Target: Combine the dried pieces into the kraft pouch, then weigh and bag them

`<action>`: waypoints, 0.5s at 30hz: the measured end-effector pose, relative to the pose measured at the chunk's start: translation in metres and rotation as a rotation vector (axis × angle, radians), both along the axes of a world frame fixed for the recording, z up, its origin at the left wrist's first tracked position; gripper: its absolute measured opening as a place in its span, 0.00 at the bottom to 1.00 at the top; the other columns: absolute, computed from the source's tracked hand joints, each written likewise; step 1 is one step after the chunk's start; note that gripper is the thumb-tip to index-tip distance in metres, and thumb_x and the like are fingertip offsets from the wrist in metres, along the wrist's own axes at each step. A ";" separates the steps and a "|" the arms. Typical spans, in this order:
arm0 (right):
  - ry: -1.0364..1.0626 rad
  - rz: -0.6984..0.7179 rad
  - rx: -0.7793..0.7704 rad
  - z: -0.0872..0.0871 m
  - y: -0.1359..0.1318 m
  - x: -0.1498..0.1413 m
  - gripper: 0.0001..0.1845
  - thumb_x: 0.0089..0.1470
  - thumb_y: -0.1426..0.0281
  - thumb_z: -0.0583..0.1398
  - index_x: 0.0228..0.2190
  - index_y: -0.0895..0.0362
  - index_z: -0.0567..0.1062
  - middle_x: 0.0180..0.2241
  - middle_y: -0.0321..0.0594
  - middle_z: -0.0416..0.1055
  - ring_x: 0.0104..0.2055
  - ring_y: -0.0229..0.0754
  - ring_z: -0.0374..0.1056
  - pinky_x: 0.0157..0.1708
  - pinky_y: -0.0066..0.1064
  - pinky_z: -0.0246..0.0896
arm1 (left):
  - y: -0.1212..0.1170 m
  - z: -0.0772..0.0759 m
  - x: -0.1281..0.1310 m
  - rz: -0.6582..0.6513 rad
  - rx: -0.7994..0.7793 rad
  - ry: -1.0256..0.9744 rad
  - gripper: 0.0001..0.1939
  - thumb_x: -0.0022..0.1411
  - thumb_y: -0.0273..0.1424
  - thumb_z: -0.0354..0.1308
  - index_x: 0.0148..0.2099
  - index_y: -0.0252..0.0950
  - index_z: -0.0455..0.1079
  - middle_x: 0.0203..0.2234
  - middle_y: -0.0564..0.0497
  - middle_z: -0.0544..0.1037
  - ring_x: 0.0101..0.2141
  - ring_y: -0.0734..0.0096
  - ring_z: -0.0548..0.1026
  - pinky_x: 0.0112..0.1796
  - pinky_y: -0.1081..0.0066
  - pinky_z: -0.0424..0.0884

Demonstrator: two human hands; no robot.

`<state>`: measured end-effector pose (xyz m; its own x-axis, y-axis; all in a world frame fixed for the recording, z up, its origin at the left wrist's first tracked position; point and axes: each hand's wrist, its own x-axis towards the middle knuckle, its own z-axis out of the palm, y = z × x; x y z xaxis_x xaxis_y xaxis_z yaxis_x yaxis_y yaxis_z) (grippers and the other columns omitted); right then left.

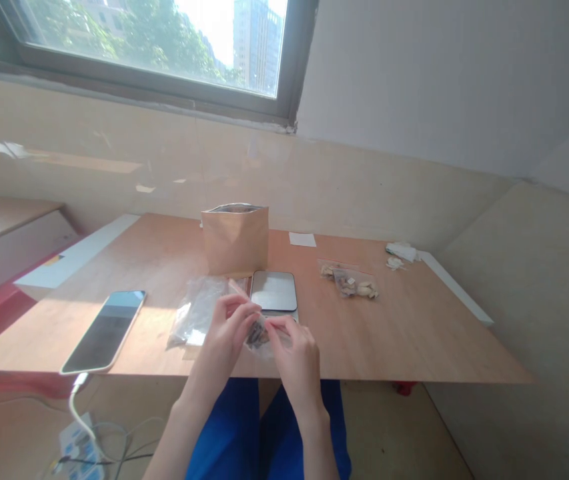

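Over the front edge of the table, a small clear plastic bag (258,335) with dark and brown pieces inside hangs between my two hands. My left hand (230,325) pinches its upper left edge, and my right hand (295,350) pinches the upper right side. The fingers hide part of the bag's opening. Just beyond them lies a digital scale (274,292) with a bare metal plate. Flat clear plastic bags (191,310) lie left of the scale, close to my left hand. A brown paper pouch (235,241) stands upright behind, its top gaping.
Two filled clear bags (357,284) lie to the right on the wooden table (404,333). A phone (105,332) with a white cable (81,417) is at the left. Crumpled white tissue (401,252) and a white paper (302,239) sit towards the wall.
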<state>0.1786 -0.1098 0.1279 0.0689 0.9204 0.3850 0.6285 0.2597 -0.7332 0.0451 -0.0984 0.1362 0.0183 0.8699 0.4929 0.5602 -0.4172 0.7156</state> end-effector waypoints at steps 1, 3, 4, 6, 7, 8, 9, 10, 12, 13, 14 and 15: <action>0.062 -0.031 -0.032 -0.001 0.001 0.000 0.09 0.57 0.65 0.56 0.30 0.54 0.74 0.29 0.40 0.76 0.33 0.45 0.71 0.36 0.36 0.64 | -0.002 -0.002 0.004 0.077 0.003 -0.062 0.09 0.62 0.36 0.50 0.39 0.40 0.69 0.37 0.49 0.66 0.36 0.70 0.71 0.39 0.69 0.70; 0.197 -0.080 -0.052 -0.003 0.001 -0.001 0.10 0.58 0.64 0.55 0.30 0.54 0.74 0.30 0.41 0.76 0.33 0.44 0.72 0.33 0.32 0.65 | -0.004 -0.005 0.011 0.156 -0.079 -0.179 0.11 0.61 0.40 0.51 0.37 0.38 0.67 0.33 0.50 0.68 0.32 0.70 0.70 0.35 0.69 0.69; 0.251 -0.083 -0.049 -0.004 0.002 -0.003 0.10 0.58 0.63 0.55 0.31 0.54 0.73 0.31 0.40 0.76 0.33 0.43 0.72 0.34 0.32 0.66 | -0.005 -0.006 0.014 0.142 -0.158 -0.237 0.13 0.61 0.41 0.50 0.35 0.37 0.66 0.30 0.51 0.69 0.30 0.70 0.70 0.33 0.69 0.69; 0.293 -0.025 -0.032 -0.004 0.001 -0.005 0.10 0.58 0.63 0.55 0.31 0.54 0.74 0.32 0.40 0.76 0.35 0.43 0.72 0.36 0.32 0.66 | -0.004 -0.009 0.017 0.049 -0.323 -0.346 0.17 0.62 0.45 0.47 0.32 0.37 0.64 0.26 0.52 0.69 0.28 0.70 0.69 0.31 0.70 0.67; 0.284 0.023 -0.020 -0.003 0.001 -0.007 0.10 0.58 0.64 0.55 0.31 0.53 0.74 0.33 0.40 0.76 0.37 0.43 0.72 0.38 0.32 0.67 | -0.002 -0.010 0.018 0.005 -0.382 -0.392 0.18 0.62 0.46 0.46 0.30 0.37 0.63 0.24 0.52 0.69 0.28 0.70 0.69 0.30 0.71 0.66; 0.269 0.072 -0.008 -0.003 0.000 -0.008 0.10 0.58 0.65 0.55 0.32 0.53 0.75 0.34 0.40 0.76 0.39 0.43 0.72 0.40 0.33 0.66 | 0.001 -0.011 0.018 -0.018 -0.416 -0.428 0.19 0.62 0.47 0.46 0.30 0.37 0.62 0.23 0.53 0.68 0.27 0.70 0.68 0.30 0.71 0.65; 0.257 0.115 0.000 -0.002 0.000 -0.009 0.10 0.58 0.65 0.54 0.33 0.52 0.75 0.36 0.41 0.76 0.40 0.43 0.71 0.42 0.34 0.66 | 0.003 -0.012 0.018 -0.019 -0.429 -0.453 0.19 0.62 0.47 0.46 0.29 0.37 0.61 0.22 0.54 0.66 0.27 0.71 0.67 0.30 0.71 0.65; 0.255 0.149 0.002 -0.002 -0.001 -0.010 0.10 0.59 0.66 0.54 0.34 0.52 0.76 0.37 0.41 0.75 0.42 0.43 0.71 0.43 0.35 0.66 | 0.006 -0.013 0.017 -0.015 -0.435 -0.469 0.18 0.62 0.47 0.46 0.29 0.38 0.59 0.22 0.55 0.65 0.27 0.71 0.67 0.30 0.71 0.64; 0.283 0.182 -0.017 -0.001 -0.001 -0.011 0.12 0.59 0.67 0.53 0.36 0.53 0.76 0.39 0.42 0.75 0.43 0.43 0.70 0.45 0.35 0.65 | 0.009 -0.015 0.015 -0.016 -0.440 -0.481 0.17 0.61 0.46 0.47 0.29 0.38 0.58 0.22 0.56 0.63 0.27 0.71 0.65 0.30 0.72 0.64; 0.311 0.184 -0.035 -0.001 0.000 -0.011 0.13 0.59 0.66 0.52 0.36 0.53 0.76 0.39 0.42 0.75 0.43 0.43 0.70 0.45 0.35 0.65 | 0.010 -0.015 0.014 -0.026 -0.441 -0.476 0.17 0.61 0.45 0.47 0.29 0.38 0.59 0.23 0.55 0.63 0.27 0.71 0.65 0.30 0.72 0.63; 0.342 0.180 -0.057 -0.001 0.000 -0.011 0.13 0.60 0.66 0.52 0.36 0.54 0.76 0.38 0.42 0.75 0.43 0.43 0.70 0.44 0.35 0.65 | 0.010 -0.015 0.014 -0.039 -0.435 -0.464 0.16 0.61 0.45 0.47 0.30 0.38 0.59 0.23 0.55 0.64 0.27 0.71 0.65 0.31 0.72 0.63; 0.375 0.171 -0.080 -0.001 0.001 -0.010 0.13 0.59 0.65 0.52 0.35 0.54 0.76 0.37 0.42 0.75 0.42 0.42 0.70 0.44 0.34 0.65 | 0.009 -0.014 0.013 -0.053 -0.422 -0.447 0.16 0.61 0.44 0.47 0.30 0.38 0.60 0.24 0.55 0.64 0.28 0.71 0.65 0.31 0.72 0.63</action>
<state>0.1683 -0.1088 0.1265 0.0343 0.9568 0.2886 0.2667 0.2696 -0.9253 0.0583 -0.0898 0.1224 -0.0617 0.9952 0.0765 0.1540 -0.0662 0.9858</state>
